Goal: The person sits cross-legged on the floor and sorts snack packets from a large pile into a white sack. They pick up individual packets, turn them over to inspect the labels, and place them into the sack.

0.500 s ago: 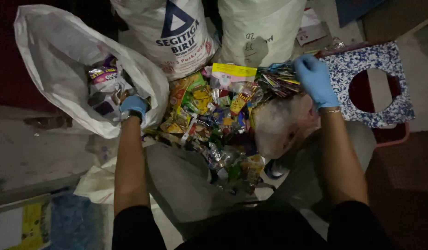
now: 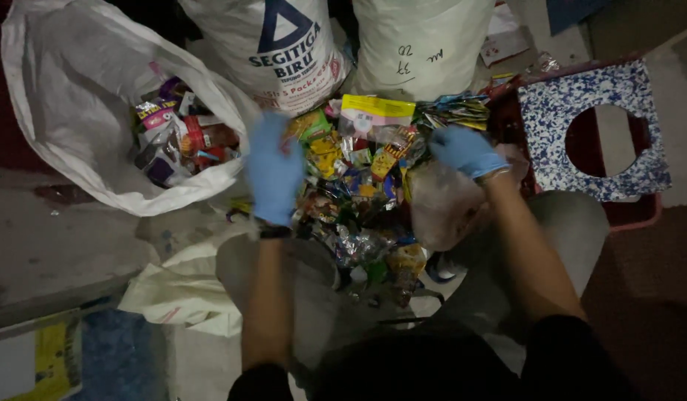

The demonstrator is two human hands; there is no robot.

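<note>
A loose heap of crumpled, colourful snack wrappers (image 2: 358, 186) is piled centrally; more wrappers (image 2: 176, 141) are held inside an open white plastic sack (image 2: 69, 96) at left.

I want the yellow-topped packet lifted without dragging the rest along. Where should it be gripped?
Probably pinch the yellow top strip of the yellow-topped packet, coming from the far side: it lies flat on top of the wrapper pile, that edge bare, its lower part overlapped by wrappers.
</note>
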